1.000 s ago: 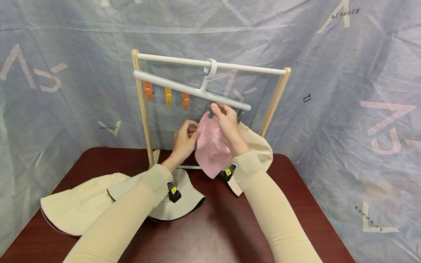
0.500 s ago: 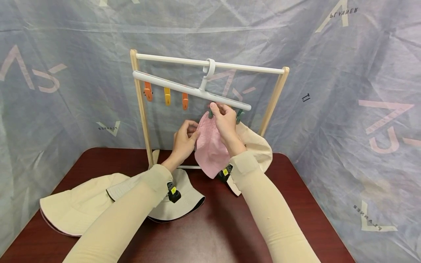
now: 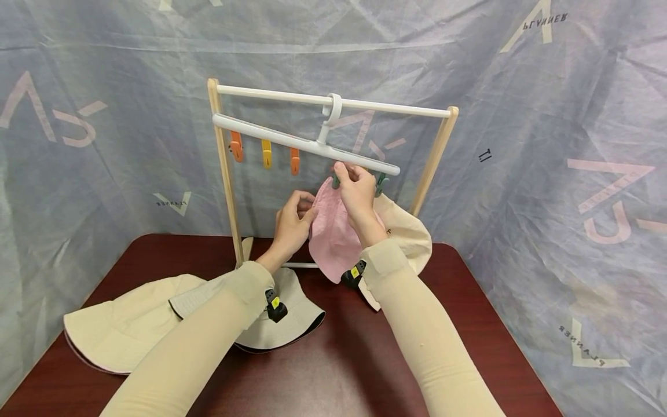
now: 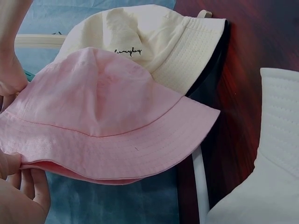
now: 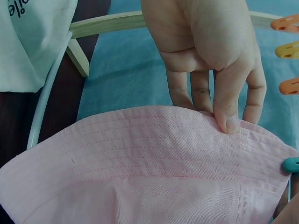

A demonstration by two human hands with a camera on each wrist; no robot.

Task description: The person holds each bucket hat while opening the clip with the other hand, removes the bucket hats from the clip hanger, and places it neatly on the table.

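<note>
A pink bucket hat (image 3: pixel 328 237) hangs sideways below the white hanger bar (image 3: pixel 307 144). My left hand (image 3: pixel 293 226) pinches the brim's edge, thumb on the near side, as the right wrist view also shows. Up under the bar, my right hand (image 3: pixel 359 194) pinches a green clothespin (image 3: pixel 336 181), whose lower end sits at the hat's brim. Its upper part is hidden behind my thumb. Just to the right, another green clothespin (image 3: pixel 381 184) grips a cream bucket hat (image 4: pixel 126 32), partly covered by my right arm and the pink hat.
The hanger hooks on a wooden-sided rack (image 3: pixel 436 162). Orange (image 3: pixel 237 147) and yellow (image 3: pixel 267 155) clothespins dangle at its left. A cream hat (image 3: pixel 120 327) and a pale grey hat (image 3: pixel 283 324) lie on the dark red table (image 3: pixel 333 376). Printed grey cloth (image 3: pixel 130 145) surrounds it.
My right wrist has shifted slightly left, uncovering more of the cream hat behind. Both hands keep their holds on the pink hat's brim and the green clothespin.
</note>
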